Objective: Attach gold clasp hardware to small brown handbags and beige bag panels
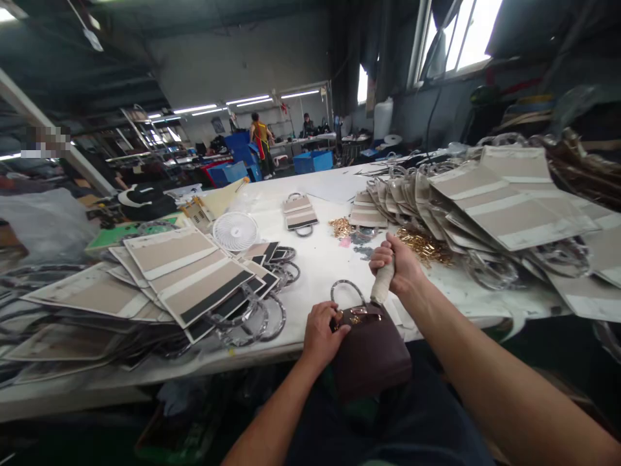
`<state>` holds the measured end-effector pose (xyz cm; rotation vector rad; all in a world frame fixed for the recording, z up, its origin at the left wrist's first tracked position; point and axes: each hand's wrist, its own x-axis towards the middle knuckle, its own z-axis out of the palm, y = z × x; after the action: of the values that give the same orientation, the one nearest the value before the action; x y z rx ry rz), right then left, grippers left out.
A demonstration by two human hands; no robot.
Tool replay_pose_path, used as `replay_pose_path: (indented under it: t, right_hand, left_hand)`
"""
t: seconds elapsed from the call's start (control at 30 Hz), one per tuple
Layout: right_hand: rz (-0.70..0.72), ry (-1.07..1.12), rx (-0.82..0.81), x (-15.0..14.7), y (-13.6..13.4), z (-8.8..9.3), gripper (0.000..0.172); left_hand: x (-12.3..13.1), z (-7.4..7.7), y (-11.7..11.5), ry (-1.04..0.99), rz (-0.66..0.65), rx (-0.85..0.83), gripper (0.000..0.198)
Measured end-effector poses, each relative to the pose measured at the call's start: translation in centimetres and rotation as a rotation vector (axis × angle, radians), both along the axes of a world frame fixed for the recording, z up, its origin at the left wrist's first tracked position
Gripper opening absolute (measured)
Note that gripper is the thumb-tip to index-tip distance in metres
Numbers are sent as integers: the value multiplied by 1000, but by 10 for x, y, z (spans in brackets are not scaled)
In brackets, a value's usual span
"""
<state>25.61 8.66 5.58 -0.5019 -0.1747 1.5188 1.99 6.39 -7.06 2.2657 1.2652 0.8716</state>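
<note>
A dark maroon handbag (372, 359) leans at the table's front edge by my lap, its plastic-wrapped handle (348, 285) standing up. My left hand (326, 331) grips the bag's upper left side, thumb on the front, near small gold fittings. Around a tool with a pale wrapped handle (383, 285) the fingers of my right hand (398, 264) are closed. The tool points down at the bag's top right, by a flap with gold hardware (363, 317). Its tip is hidden, so I cannot tell its kind or whether it touches.
Beige-striped bag panels with wrapped handles pile up at left (189, 268) and right (514, 194). Gold metal pieces (423, 247) lie beyond my right hand. A single panel (299, 212) and a white round fan (235, 231) are farther back. Two people are in the background.
</note>
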Motion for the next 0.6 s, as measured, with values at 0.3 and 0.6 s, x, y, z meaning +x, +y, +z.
replay_pose_path:
  t: [0.3,0.6]
  right_hand:
    - [13,-1308,-98,-38,-123,-97,44]
    - [-121,-1553,20,-78,-142,-134,33]
  left_hand:
    - [3,-1,-20,64,128,10,26]
    - [1,23,-49,19,133,-90,24]
